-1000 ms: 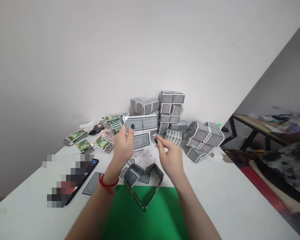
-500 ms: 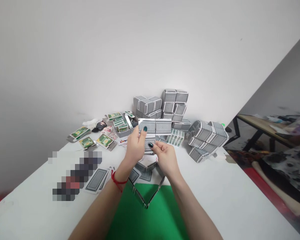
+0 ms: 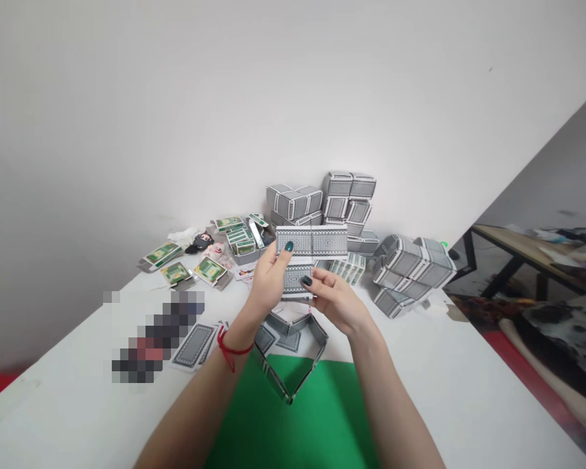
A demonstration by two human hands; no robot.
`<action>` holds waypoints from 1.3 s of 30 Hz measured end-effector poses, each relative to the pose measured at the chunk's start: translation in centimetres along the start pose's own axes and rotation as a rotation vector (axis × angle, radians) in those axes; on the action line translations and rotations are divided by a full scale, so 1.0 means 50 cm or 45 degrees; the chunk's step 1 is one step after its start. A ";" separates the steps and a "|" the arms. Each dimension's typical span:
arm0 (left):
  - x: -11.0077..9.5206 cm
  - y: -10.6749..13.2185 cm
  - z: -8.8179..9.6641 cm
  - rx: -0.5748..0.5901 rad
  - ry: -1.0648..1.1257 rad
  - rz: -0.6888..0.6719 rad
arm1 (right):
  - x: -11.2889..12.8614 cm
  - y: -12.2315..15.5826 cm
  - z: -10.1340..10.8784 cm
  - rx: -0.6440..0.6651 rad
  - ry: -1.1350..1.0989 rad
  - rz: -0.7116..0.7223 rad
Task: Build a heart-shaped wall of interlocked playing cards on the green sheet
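Head view: fingers (image 3: 280, 262) hold flat patterned cards (image 3: 329, 241).

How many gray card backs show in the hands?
3: the upper left card, under the thumb of the left hand; the upper right card beside it; the lower card, by the thumb of the right hand. Others may be hidden.

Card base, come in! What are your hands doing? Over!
Left hand pinching two-card panel. Right hand, thumb against lower playing card. Heart-shaped card frame below, nearer the wrists.
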State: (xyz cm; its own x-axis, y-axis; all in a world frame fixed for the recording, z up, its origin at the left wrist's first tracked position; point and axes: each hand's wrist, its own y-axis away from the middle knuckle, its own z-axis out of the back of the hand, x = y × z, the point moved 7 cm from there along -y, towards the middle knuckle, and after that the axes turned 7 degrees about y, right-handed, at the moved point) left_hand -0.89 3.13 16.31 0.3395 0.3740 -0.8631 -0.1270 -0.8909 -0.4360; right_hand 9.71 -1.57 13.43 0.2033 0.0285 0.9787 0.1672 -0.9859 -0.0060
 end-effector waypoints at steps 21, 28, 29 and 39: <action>0.041 -0.027 0.081 -0.068 0.101 0.420 | -0.191 -0.115 0.156 -0.196 1.648 0.071; 0.053 -0.026 0.089 -0.117 0.172 0.525 | -0.229 -0.112 0.198 -0.296 1.894 -0.323; 0.054 -0.027 0.091 -0.132 0.194 0.539 | -0.229 -0.113 0.205 -0.332 1.907 -0.330; 0.051 -0.029 0.109 -0.324 0.336 0.475 | -0.107 -0.084 0.242 -0.563 1.186 0.100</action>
State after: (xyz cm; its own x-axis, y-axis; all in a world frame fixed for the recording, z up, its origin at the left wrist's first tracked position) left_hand -4.91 6.80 13.35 0.5418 -0.0293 -0.8400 -0.0649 -0.9979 -0.0070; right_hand 19.57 4.41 5.73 -0.6608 0.0080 0.7505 -0.2218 -0.9573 -0.1852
